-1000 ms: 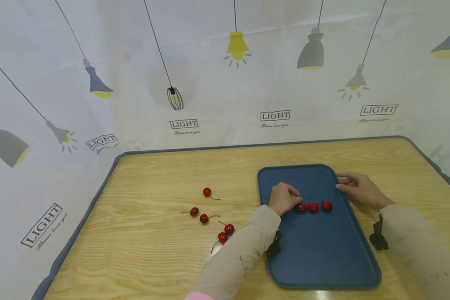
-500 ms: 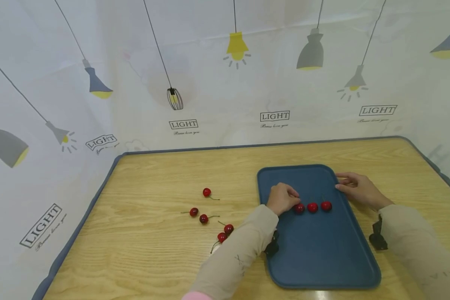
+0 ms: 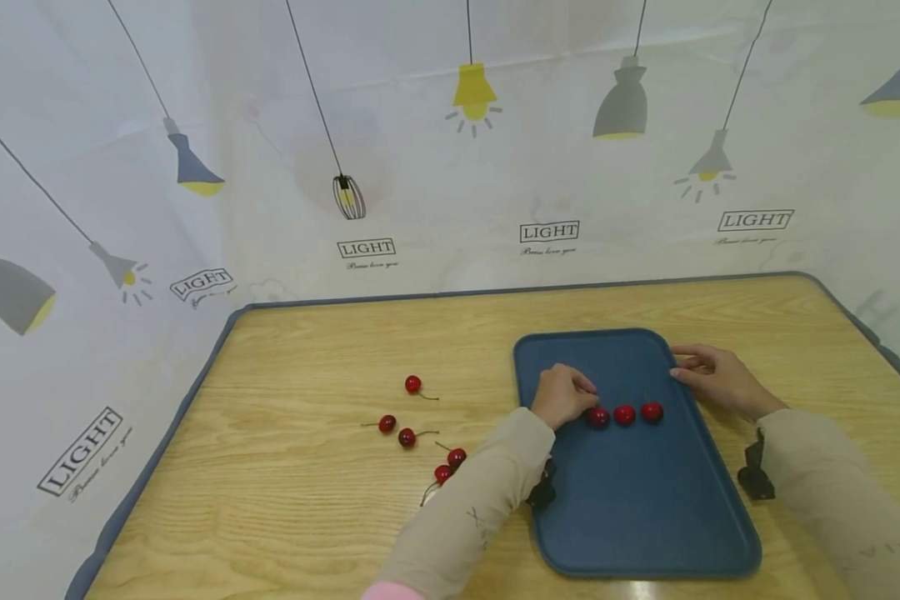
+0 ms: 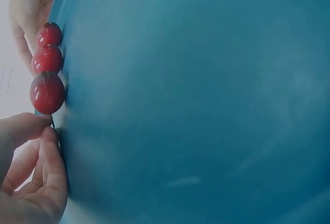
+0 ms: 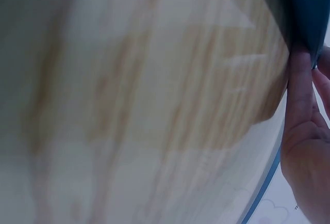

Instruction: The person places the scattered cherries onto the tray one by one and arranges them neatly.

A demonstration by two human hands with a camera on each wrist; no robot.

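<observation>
Three red cherries lie in a row on a blue tray [image 3: 645, 500]: a left one [image 3: 597, 417], a middle one [image 3: 624, 414] and a right one [image 3: 652, 412]. My left hand [image 3: 562, 395] pinches the stem of the left cherry between thumb and forefinger; the left wrist view shows this stem [image 4: 53, 123] at the fingertips. At the tray's far right rim, my right hand [image 3: 726, 385] holds the edge, the thumb on the rim. In the right wrist view, fingers [image 5: 300, 87] lie on either side of that rim.
Several cherries with stems lie loose on the wooden table [image 3: 285, 467] left of the tray, among them a far cherry [image 3: 413, 384] and a near cherry [image 3: 442, 474] beside my left sleeve [image 3: 472, 508]. A printed curtain [image 3: 435, 167] stands behind the table.
My left hand has shifted slightly left with the left cherry, and the gap to the middle cherry has widened a little. The right hand and the tray stay in place.
</observation>
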